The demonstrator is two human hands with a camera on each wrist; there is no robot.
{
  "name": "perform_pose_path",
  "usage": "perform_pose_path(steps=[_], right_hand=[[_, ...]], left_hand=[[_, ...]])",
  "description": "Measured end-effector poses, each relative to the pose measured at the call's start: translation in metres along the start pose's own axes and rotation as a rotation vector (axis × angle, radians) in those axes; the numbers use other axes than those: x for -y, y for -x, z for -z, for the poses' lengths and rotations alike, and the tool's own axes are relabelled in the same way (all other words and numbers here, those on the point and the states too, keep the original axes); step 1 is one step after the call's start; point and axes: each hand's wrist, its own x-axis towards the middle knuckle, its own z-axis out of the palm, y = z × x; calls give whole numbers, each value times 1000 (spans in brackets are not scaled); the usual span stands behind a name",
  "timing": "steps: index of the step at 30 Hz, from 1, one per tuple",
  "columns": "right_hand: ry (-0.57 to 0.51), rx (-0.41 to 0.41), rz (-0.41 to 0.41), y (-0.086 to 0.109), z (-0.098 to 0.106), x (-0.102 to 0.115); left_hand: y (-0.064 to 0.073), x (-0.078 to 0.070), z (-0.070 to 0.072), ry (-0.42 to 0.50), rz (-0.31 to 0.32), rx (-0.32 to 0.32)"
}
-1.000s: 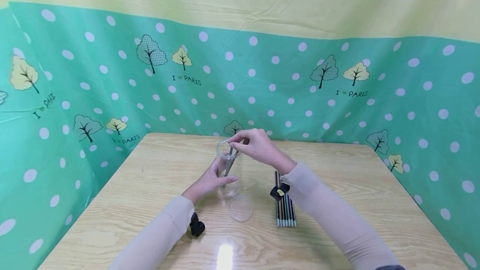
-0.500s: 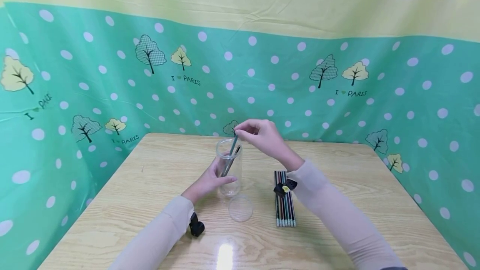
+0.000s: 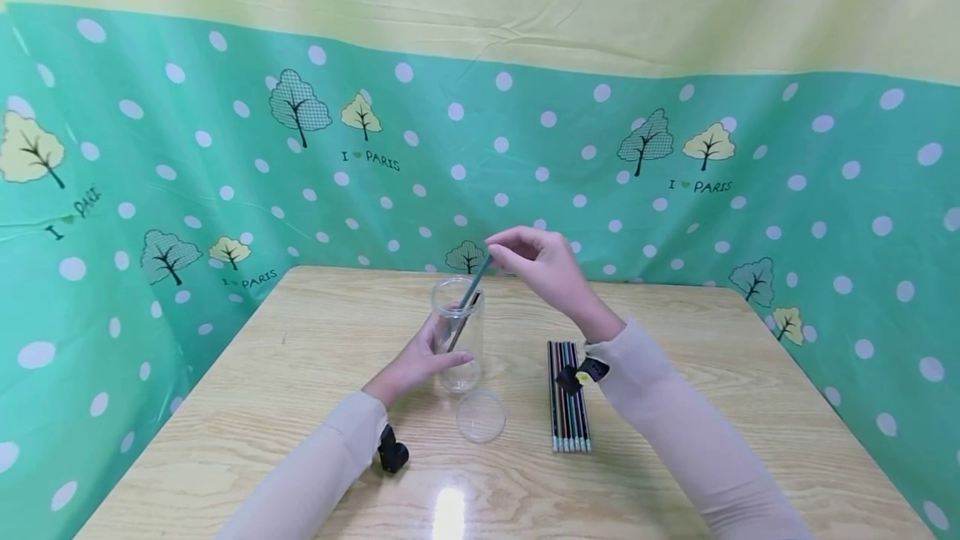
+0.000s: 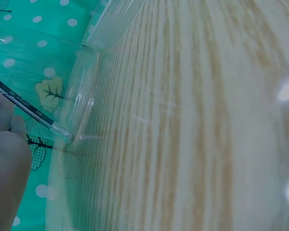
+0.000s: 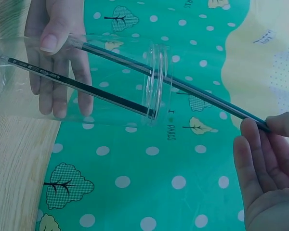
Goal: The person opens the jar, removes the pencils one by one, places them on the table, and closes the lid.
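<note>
My left hand (image 3: 420, 361) grips a clear jar (image 3: 471, 369) standing on the table, thumb on the near side and fingers behind it. Inside the jar a black pencil (image 5: 82, 86) leans, its tip near the jar's mouth and its eraser end toward the bottom. My right hand (image 3: 547, 269), up and to the right of the mouth, pinches a teal pencil (image 5: 207, 98) by its upper end between thumb and fingertips. That pencil slants through the mouth, with its silver eraser end still inside the jar.
A round clear lid (image 3: 481, 417) lies just in front of the jar. Several pencils (image 3: 572, 423) lie in a row to the right, eraser ends toward me, partly hidden by the black camera on the right wrist. A patterned cloth (image 3: 525, 148) hangs behind the wooden table (image 3: 337, 298).
My right hand has risen from the jar's mouth and moved right, drawing the teal pencil partly up and tilting it. The left hand and the jar stay in place.
</note>
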Motion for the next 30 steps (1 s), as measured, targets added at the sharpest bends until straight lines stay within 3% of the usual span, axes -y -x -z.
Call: perform_pose_path(steps=[15,30], right_hand=[[-30,-103,88,3,19,4],[-28,-219,117,16,50,14]], left_hand=[[0,0,0,69,-2,15],[0,0,-2,62,-26,10]])
